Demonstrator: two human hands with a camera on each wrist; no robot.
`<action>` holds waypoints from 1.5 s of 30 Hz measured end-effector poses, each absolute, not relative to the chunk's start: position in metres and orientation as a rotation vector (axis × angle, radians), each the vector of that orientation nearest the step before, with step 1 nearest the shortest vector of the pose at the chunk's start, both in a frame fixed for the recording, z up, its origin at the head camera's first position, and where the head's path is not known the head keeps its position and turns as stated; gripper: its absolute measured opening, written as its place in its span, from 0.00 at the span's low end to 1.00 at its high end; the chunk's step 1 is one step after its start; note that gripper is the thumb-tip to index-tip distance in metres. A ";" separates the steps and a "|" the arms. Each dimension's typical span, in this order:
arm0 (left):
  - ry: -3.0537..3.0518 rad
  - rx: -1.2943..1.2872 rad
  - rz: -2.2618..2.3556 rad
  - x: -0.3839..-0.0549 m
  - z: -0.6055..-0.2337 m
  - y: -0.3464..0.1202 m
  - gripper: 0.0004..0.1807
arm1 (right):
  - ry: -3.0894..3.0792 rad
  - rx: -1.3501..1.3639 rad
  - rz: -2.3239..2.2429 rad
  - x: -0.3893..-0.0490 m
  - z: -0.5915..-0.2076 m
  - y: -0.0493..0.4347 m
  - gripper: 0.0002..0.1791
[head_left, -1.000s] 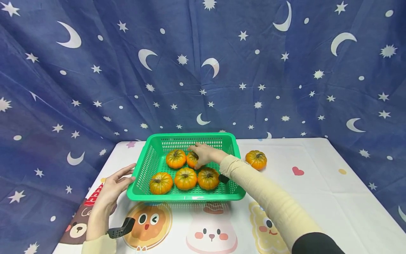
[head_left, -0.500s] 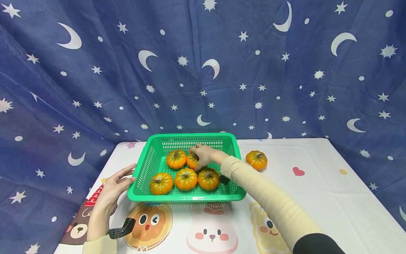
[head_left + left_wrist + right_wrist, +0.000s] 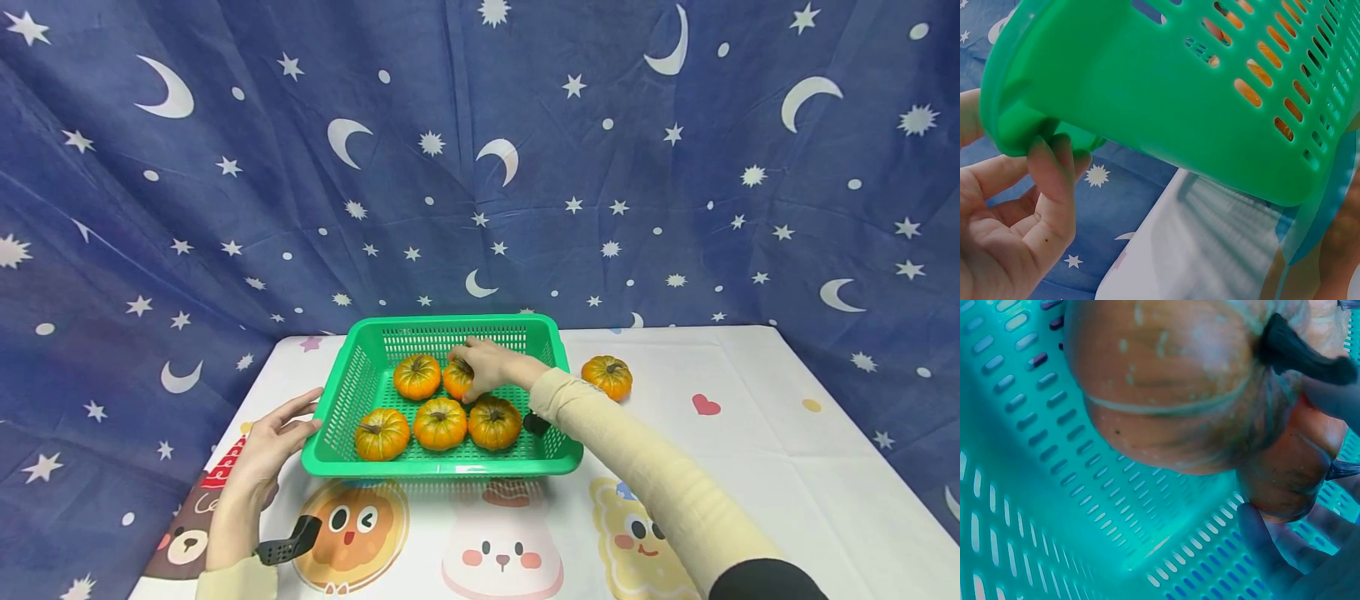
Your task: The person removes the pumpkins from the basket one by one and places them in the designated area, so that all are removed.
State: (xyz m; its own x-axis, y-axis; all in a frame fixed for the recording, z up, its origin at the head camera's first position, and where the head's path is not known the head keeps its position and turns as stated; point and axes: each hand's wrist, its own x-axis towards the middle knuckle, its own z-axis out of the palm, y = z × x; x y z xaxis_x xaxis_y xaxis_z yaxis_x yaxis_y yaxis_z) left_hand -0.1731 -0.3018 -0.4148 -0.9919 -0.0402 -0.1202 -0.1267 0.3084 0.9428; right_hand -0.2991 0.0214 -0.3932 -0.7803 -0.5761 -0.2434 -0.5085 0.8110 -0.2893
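Note:
A green plastic basket (image 3: 442,468) with slotted walls stands on the table and holds several small orange pumpkins. My left hand (image 3: 264,442) is at its left side; in the left wrist view, bent fingers grip the basket's rim (image 3: 1015,140). Inside the basket, my right hand (image 3: 491,367) holds a pumpkin (image 3: 454,382) in the back row, partly covered by the fingers. In the right wrist view that pumpkin (image 3: 1285,472) sits between thumb and fingers, behind a nearer pumpkin (image 3: 1172,381). Beside it stands another back-row pumpkin (image 3: 417,377); the front row has three.
One more pumpkin (image 3: 607,378) lies on the table to the right of the basket. The white tablecloth (image 3: 750,417) has cartoon prints along its front. A blue curtain (image 3: 480,167) with moons and stars hangs behind.
My right hand and forearm have shifted very slightly to the right, the held pumpkin with them. The left hand, the basket and the other pumpkins show no clear movement.

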 end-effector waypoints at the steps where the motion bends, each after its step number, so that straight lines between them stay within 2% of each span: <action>1: 2.483 -0.160 1.795 -0.173 -0.415 -0.302 0.31 | 2.680 -0.835 -0.295 -0.299 -0.392 0.022 0.41; 28: 2.502 -0.154 1.779 -0.173 -0.414 -0.301 0.30 | 2.714 -0.958 -0.385 -0.276 -0.355 0.043 0.41; 45: 2.509 -0.166 1.764 -0.173 -0.415 -0.301 0.30 | 2.773 -1.128 -0.389 -0.245 -0.345 0.062 0.41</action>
State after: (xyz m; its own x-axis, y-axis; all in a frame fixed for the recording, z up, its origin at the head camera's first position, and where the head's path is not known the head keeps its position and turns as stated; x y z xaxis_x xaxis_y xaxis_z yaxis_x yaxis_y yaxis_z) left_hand -0.1728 -0.3008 -0.4155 -0.9917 -0.0480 -0.1192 -0.1284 0.3357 0.9332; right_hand -0.2454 0.0624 -0.3446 -0.7143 -0.6997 -0.0162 -0.6681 0.6886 -0.2818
